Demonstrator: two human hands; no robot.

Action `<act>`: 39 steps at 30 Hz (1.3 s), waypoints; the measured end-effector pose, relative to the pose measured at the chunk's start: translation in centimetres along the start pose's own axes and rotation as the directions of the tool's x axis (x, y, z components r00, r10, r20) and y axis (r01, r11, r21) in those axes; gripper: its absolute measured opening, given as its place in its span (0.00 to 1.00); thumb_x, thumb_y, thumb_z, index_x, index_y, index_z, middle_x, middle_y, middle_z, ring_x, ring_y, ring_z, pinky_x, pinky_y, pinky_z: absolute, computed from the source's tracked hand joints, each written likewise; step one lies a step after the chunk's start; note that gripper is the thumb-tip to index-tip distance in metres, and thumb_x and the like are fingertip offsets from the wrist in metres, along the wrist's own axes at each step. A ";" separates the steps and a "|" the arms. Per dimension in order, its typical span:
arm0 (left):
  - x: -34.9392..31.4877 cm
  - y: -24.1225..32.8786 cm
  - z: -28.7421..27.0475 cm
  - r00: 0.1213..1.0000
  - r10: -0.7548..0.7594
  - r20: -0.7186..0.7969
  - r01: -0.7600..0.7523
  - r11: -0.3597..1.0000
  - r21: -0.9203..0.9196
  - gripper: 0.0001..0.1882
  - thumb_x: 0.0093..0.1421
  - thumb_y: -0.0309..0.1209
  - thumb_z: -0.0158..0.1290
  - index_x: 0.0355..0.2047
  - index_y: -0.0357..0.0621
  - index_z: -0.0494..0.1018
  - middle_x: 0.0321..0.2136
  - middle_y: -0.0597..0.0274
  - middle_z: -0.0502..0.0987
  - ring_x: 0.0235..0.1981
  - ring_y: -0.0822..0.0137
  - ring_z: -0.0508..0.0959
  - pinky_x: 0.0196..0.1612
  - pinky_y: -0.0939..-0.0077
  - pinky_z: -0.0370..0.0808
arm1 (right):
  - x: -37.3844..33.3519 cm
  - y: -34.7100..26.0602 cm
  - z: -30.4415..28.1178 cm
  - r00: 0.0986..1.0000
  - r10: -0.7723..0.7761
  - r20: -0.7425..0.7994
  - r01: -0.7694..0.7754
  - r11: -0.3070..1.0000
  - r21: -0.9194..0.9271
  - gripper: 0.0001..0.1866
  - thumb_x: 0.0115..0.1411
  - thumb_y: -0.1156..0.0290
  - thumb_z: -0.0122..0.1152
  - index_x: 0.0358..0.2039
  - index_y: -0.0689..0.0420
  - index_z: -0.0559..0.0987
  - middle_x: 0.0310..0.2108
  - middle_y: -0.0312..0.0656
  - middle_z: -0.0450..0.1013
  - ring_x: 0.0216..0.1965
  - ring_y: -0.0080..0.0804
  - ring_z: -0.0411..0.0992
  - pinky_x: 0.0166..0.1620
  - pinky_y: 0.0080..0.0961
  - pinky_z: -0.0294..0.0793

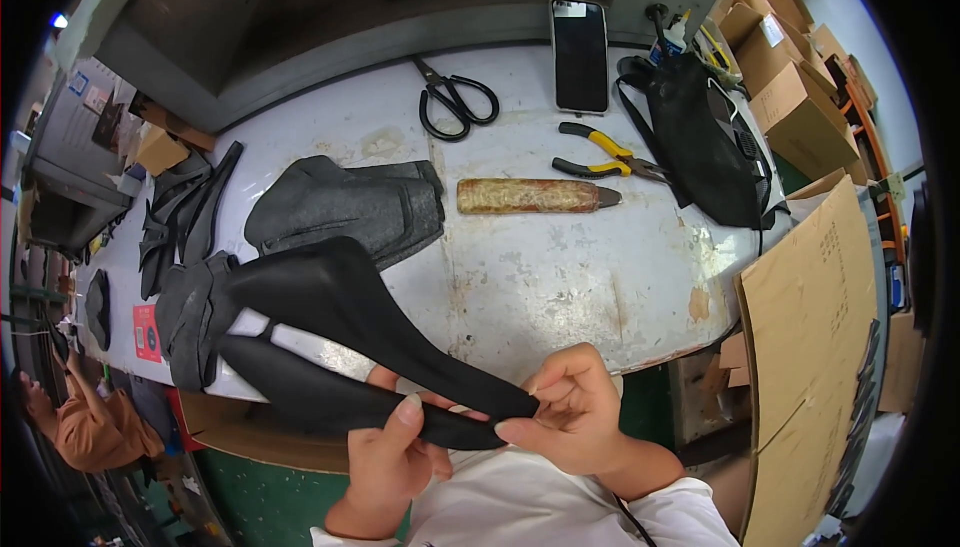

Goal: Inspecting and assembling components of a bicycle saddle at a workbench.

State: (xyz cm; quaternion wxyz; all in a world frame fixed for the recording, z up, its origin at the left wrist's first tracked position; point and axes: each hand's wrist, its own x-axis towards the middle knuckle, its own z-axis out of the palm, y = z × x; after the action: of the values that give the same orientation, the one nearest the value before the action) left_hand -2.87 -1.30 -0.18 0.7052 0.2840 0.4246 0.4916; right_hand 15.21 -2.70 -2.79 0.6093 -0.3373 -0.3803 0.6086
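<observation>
A black, smooth leather-like shoe upper (330, 292) stretches over the near edge of the table, its two long bands running toward me. My left hand (385, 457) grips the lower band, thumb on top and fingers beneath. At the right, my right hand (575, 412) pinches the ends of both bands between thumb and fingers. The upper's far left part lies against a bundle of dark grey pieces (195, 317). Behind it rests a stack of grey, felt-like cut pieces (345, 202).
Black-handled scissors (437, 80), a tape-wrapped knife (525, 196), yellow-black pliers (618, 152), a phone (579, 67) and a black bag (705, 137) lie on the white table (540, 287). Cardboard (810, 337) stands at the right. Another person (95, 427) is at far left.
</observation>
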 end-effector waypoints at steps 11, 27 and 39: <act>0.3 -2.5 -0.9 0.970 0.052 0.238 -0.111 0.964 0.241 0.17 0.66 0.26 0.49 0.53 0.33 0.69 0.53 0.44 0.72 0.54 0.55 0.74 0.61 0.62 0.67 | 1.9 -2.4 -1.1 0.968 0.188 -0.165 -0.106 0.906 0.410 0.21 0.62 0.83 0.57 0.53 0.61 0.62 0.33 0.45 0.78 0.35 0.24 0.76 0.38 0.20 0.77; 3.1 -1.2 0.5 0.961 -0.020 0.277 0.013 1.000 0.027 0.15 0.67 0.33 0.49 0.27 0.35 0.71 0.28 0.56 0.76 0.27 0.70 0.75 0.30 0.76 0.73 | 2.3 -2.9 1.3 0.966 0.254 -0.039 -0.248 0.961 0.123 0.19 0.62 0.80 0.60 0.48 0.60 0.61 0.30 0.41 0.77 0.29 0.19 0.75 0.29 0.14 0.72; 3.5 0.3 0.9 0.952 -0.204 0.229 0.188 0.978 0.088 0.11 0.66 0.34 0.53 0.40 0.39 0.68 0.25 0.66 0.74 0.21 0.78 0.72 0.24 0.83 0.70 | 2.9 -0.9 -0.8 0.969 0.243 -0.042 -0.246 0.967 -0.070 0.10 0.69 0.66 0.53 0.40 0.61 0.69 0.29 0.37 0.75 0.29 0.18 0.70 0.33 0.18 0.70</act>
State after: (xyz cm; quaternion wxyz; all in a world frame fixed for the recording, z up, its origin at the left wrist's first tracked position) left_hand -1.70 2.13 -0.63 0.7866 0.3198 0.3792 0.3677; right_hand 16.21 0.16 -2.24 0.5226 -0.4143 -0.3482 0.6588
